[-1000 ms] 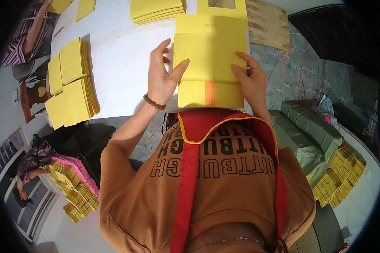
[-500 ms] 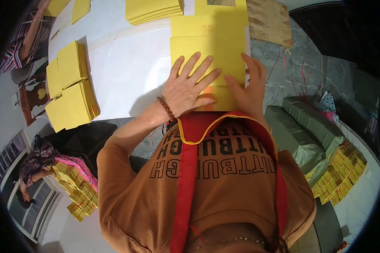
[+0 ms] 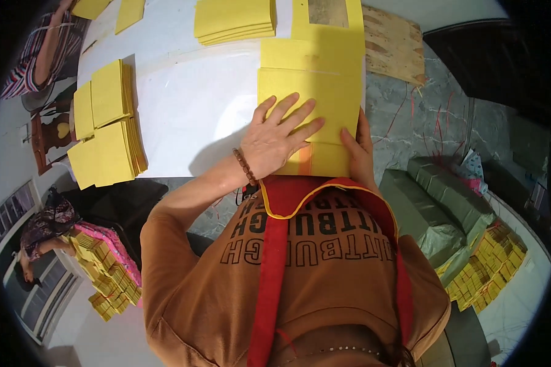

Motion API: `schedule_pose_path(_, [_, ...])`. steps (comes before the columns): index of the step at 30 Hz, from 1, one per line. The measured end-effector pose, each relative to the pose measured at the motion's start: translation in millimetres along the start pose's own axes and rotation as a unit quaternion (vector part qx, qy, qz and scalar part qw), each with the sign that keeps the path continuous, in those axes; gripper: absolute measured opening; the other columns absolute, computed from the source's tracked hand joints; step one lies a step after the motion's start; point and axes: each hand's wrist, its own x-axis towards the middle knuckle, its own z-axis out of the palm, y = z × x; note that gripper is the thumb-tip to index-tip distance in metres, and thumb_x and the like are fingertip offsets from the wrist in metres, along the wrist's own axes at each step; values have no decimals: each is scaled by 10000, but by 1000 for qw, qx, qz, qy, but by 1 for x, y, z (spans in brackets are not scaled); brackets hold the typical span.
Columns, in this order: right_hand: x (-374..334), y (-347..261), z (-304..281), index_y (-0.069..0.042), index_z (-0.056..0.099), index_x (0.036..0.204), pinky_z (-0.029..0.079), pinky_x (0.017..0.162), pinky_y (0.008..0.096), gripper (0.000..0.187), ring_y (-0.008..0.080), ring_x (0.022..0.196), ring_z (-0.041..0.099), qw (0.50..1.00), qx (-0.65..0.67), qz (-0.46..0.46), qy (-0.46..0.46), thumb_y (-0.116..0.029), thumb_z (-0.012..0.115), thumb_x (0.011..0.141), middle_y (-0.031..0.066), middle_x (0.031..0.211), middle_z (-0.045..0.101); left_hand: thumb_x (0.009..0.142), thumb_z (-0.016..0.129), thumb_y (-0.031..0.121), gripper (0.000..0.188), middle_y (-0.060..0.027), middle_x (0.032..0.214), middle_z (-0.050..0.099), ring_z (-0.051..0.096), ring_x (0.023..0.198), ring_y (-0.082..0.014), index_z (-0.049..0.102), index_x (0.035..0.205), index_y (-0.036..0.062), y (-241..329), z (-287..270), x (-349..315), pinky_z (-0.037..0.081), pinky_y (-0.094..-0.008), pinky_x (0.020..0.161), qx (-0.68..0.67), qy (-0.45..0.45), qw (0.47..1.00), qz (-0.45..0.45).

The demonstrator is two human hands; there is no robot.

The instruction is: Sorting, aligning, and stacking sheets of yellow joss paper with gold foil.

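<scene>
A yellow card sheet with crease lines (image 3: 288,84) lies at the right end of the white table (image 3: 177,116), an orange strip showing near its front edge. Spread flat on the sheet, my left hand (image 3: 272,142) has its fingers apart, with a beaded bracelet on the wrist. At the sheet's right edge, my right hand (image 3: 361,154) has its thumb on top and its fingers around the side, partly hidden. Just beyond lies another yellow piece with a rectangular cut-out (image 3: 355,37).
Yellow card stacks stand at the table's left (image 3: 113,147) and far side (image 3: 236,21). A plywood board (image 3: 392,46) is beyond the right edge. Green wrapped bundles (image 3: 434,196) and tied yellow piles (image 3: 490,266) sit at right. Another person's arm (image 3: 46,58) shows far left.
My right hand has drawn closer around the sheet's right edge, its fingers no longer raised apart. My left hand stays flat on the sheet. The whole view has shifted slightly.
</scene>
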Motion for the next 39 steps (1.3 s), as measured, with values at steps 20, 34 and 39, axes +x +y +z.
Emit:
schedule_pose_path(20, [22, 10, -42, -40, 390, 1283, 378, 872, 310, 462, 172, 1106, 460, 974, -221, 50, 0, -352, 365, 944, 92, 1224, 475, 684, 549, -19, 530, -110, 1105, 581, 540, 957, -299, 511, 1201, 92, -96, -101, 40, 436, -360, 811, -8, 230, 973, 6])
schedule_pose_path(34, [38, 28, -41, -18, 521, 1079, 439, 712, 218, 232, 91, 830, 532, 989, -52, 116, 68, -163, 491, 900, 32, 967, 564, 688, 640, 117, 590, -8, 1228, 505, 472, 1093, -213, 466, 1242, 222, -234, 31, 64, 377, -378, 891, 144, 128, 979, -63])
schedule_pose_path(39, [36, 26, -39, -11, 521, 1063, 433, 686, 216, 221, 82, 785, 522, 987, -54, 126, 83, -155, 493, 898, 25, 926, 560, 686, 637, 117, 591, -13, 1207, 520, 476, 1087, -216, 466, 1241, 225, -235, 20, 73, 382, -385, 885, 169, 140, 972, -78])
